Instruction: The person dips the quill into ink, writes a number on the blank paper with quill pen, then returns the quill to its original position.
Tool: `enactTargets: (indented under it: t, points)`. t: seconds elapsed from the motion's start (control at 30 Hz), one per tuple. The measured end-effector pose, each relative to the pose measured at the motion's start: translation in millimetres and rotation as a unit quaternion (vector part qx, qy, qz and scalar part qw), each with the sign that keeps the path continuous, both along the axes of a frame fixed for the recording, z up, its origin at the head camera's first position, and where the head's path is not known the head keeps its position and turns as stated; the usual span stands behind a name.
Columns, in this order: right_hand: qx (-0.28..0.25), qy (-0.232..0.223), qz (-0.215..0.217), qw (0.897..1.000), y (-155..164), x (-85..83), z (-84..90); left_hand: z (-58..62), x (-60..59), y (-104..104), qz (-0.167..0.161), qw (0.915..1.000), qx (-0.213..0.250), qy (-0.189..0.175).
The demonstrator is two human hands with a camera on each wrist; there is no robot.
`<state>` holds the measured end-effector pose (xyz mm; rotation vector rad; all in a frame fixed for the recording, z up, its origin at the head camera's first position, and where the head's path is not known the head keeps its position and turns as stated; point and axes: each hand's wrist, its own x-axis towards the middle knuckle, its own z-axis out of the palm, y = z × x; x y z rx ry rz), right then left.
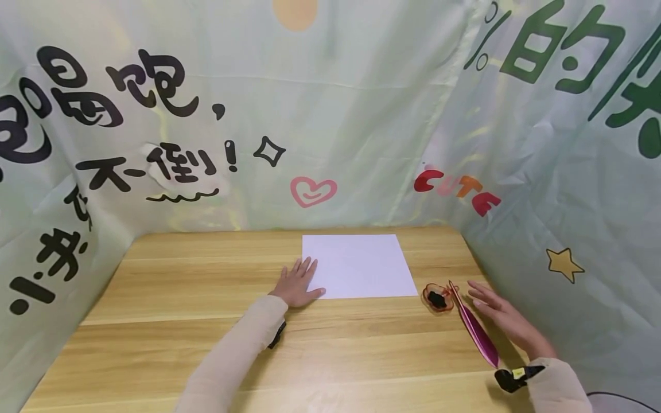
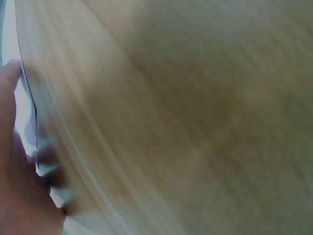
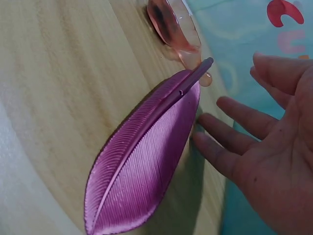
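A white sheet of paper (image 1: 361,267) lies on the wooden table. My left hand (image 1: 296,285) rests spread at its left edge, fingers on the sheet's near-left side; the left wrist view catches only part of this hand (image 2: 17,191). To the right lies a shiny purple feather-shaped pen (image 1: 476,332), its thin tip against or over a small translucent orange dish (image 3: 188,29) holding something black. Just right of the feather-shaped pen, my right hand (image 1: 508,321) is held with fingers extended and slightly bent, gripping nothing. Whether its fingertips (image 3: 204,142) touch the feather's edge I cannot tell.
The wooden table (image 1: 170,321) extends left and toward me. A pale printed cloth (image 1: 361,132) hangs behind it and along both sides, near the right hand. A black wrist device (image 1: 516,378) sits by the right sleeve, and a thin cable (image 1: 619,396) runs at lower right.
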<state>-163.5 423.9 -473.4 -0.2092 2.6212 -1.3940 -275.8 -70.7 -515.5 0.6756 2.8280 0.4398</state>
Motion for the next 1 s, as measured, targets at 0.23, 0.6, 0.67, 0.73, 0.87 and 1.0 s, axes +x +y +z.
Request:
enactTargets:
  t: [0.23,0.6,0.67,0.73,0.87,1.0]
  points:
    - [-0.132,-0.033,0.051,0.989,4,-6.1,-12.2,7.7,3.8,1,0.006,0.9998,-0.018,-0.004]
    - [-0.133,-0.050,0.052,0.989,8,-12.4,-16.9,-0.7,0.5,1,0.003,0.9998,-0.017,-0.007]
    - [-0.136,-0.048,0.051,0.988,9,-13.8,-17.1,-6.7,-3.2,1,0.002,0.9997,-0.022,-0.012]
    - [-0.133,-0.053,0.051,0.988,8,-15.3,-16.9,-11.0,-6.3,0,0.004,0.9997,-0.020,-0.014]
    - [-0.109,-0.071,0.037,0.991,6,-18.8,-16.6,-13.0,-8.7,-1,0.011,0.9992,-0.026,-0.028]
    - [-0.084,-0.082,0.014,0.993,4,-20.9,-16.9,-10.0,-8.3,-2,0.014,0.9989,-0.024,-0.038]
